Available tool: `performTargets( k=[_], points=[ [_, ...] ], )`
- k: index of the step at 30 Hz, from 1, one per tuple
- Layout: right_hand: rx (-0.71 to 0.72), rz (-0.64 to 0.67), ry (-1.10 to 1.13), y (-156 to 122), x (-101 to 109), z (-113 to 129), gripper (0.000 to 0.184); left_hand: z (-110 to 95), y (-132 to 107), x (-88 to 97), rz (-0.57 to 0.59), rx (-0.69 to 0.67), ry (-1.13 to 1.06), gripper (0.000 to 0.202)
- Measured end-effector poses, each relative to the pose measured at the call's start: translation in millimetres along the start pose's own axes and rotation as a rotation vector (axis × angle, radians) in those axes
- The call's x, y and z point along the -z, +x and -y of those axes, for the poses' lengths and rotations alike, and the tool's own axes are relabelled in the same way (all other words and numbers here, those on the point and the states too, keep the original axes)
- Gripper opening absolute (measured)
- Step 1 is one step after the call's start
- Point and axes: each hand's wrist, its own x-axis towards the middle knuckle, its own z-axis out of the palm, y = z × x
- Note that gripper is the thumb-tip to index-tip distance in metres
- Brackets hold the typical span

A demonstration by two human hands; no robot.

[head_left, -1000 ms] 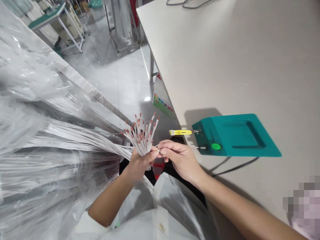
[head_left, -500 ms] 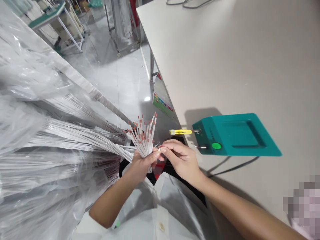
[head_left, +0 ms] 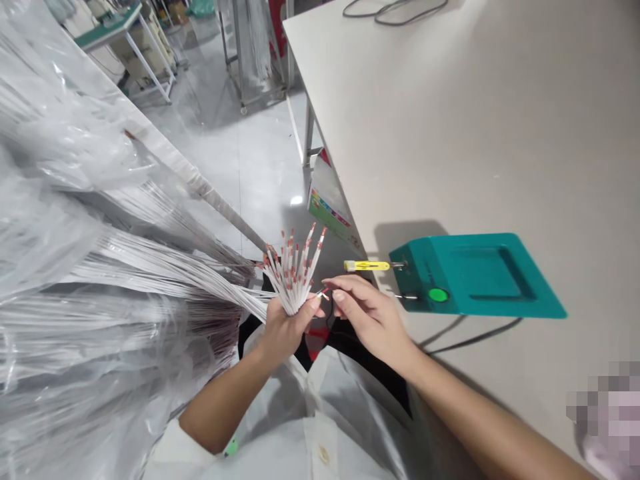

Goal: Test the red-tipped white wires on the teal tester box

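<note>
My left hand (head_left: 293,327) is closed around a bundle of thin white cables (head_left: 295,283). Their ends fan upward, with reddish-brown tips. One short cable end (head_left: 324,293) with a red tip sticks out sideways by my left thumb. Just right of it is my right hand (head_left: 367,317), its thumb and index finger slightly apart beside that tip, with nothing visible held between them. Further right, a teal device (head_left: 480,273) with a green button lies on the table, and a yellow clip (head_left: 367,265) is attached to its left side.
More long white cables (head_left: 165,267) run leftward under clear plastic sheeting (head_left: 60,140) on a rack. A pale table (head_left: 450,133) fills the right side, with a black cord (head_left: 400,13) at its far end. A colourful box (head_left: 330,207) stands below its edge. A blurred patch is at lower right.
My right hand has drawn slightly right, its thumb and index finger parting from the cable end they pinched. The red tip now shows. The whole view has shifted slightly.
</note>
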Motion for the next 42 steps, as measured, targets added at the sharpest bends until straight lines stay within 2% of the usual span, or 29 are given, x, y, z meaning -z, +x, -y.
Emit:
performTargets(
  k=[2, 4, 6, 9, 13, 17, 20, 23, 29, 31, 33, 36, 38, 40, 42],
  points=[
    [0.026, 0.037, 0.046, 0, -2, 2, 0.011, 0, -1, -1.1, 0.053, 0.005, 0.024, 0.030],
    [0.132, 0.059, -0.011, -1, -2, 3, 0.011, 0, -2, -2.6, 0.103, 0.005, 0.037, 0.031],
    [0.179, 0.051, -0.096, -2, -2, 3, 0.012, -1, -3, -3.5, 0.094, 0.010, 0.033, 0.031],
    [0.097, 0.045, -0.143, -3, -1, 2, 0.014, -3, -3, -3.0, 0.013, 0.024, 0.019, 0.031],
    [-0.018, 0.052, -0.078, -3, -1, -1, 0.017, -1, -1, -0.7, -0.049, 0.006, -0.025, 0.031],
    [-0.182, -0.036, 0.090, -2, -2, -2, 0.016, 2, -1, -1.1, -0.044, 0.011, -0.025, 0.029],
    [-0.188, -0.017, 0.166, -1, -5, -1, 0.012, 1, -2, -3.6, -0.016, 0.014, 0.007, 0.028],
    [-0.077, -0.027, 0.084, 0, -7, 0, 0.010, -1, -3, -6.8, -0.004, 0.037, -0.006, 0.026],
    [0.413, -0.072, -0.489, -4, 0, -5, 0.008, -5, -2, -9.2, -0.017, 0.059, -0.012, 0.026],
    [0.460, -0.034, -0.464, -4, 2, -5, 0.008, -4, -1, -8.1, -0.011, 0.038, -0.003, 0.027],
    [0.394, -0.022, -0.318, -4, 3, -3, 0.008, -1, 0, -7.0, -0.021, 0.033, 0.004, 0.027],
    [0.138, -0.074, -0.143, -2, 2, 0, 0.008, 4, 0, -6.7, -0.057, 0.051, 0.006, 0.028],
    [0.002, -0.061, -0.090, -1, 0, 1, 0.011, 6, -1, -7.3, -0.059, 0.065, -0.005, 0.028],
    [-0.017, 0.005, -0.078, 0, 0, 2, 0.012, 7, -2, -7.7, -0.036, 0.070, -0.018, 0.028],
    [0.078, 0.060, -0.143, 0, 1, 0, 0.010, 8, -2, -7.2, -0.005, 0.064, -0.032, 0.028]
  ],
)
